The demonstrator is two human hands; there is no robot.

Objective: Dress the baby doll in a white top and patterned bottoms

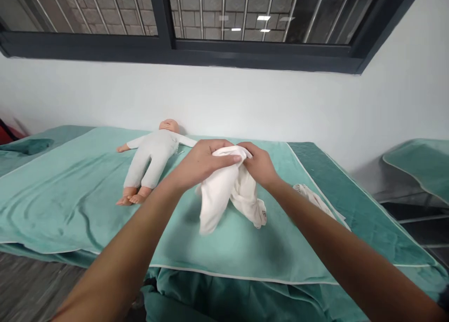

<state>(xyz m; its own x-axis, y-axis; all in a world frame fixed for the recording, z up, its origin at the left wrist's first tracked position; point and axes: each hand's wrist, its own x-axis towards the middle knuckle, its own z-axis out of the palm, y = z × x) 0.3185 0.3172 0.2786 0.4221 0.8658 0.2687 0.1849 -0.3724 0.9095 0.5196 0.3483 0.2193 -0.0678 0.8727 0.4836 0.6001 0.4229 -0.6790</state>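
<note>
A small white garment (224,191) hangs above the teal towel (70,195), held up by both hands. My left hand (203,160) pinches its top edge with closed fingers. My right hand (259,165) grips the same top edge from the right, fingers closed. The garment's two legs dangle down toward the towel. A baby doll (154,156) in a pale grey bodysuit lies on its back to the left of my hands, head toward the wall, bare feet toward me.
Another white cloth (315,200) lies on the towel under my right forearm. The padded table (336,181) stands against a white wall below a dark window. A second teal-covered table (421,163) stands at the right, across a gap.
</note>
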